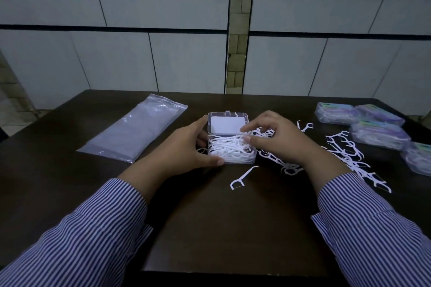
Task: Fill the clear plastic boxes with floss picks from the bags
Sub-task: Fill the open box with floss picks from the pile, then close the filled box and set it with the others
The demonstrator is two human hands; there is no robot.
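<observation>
A clear plastic box (229, 158) stands open at the table's centre, its lid (227, 123) tipped back and its tray full of white floss picks. My left hand (186, 147) grips the box's left side, thumb at the front corner. My right hand (277, 140) hovers over the box's right edge and a loose pile of floss picks (345, 154), its fingers curled around a few picks. One single floss pick (242, 178) lies in front of the box.
An emptied clear plastic bag (135, 130) lies flat at the left. Several closed, filled boxes (377, 133) sit at the far right of the dark table (221, 228). A tiled wall rises behind.
</observation>
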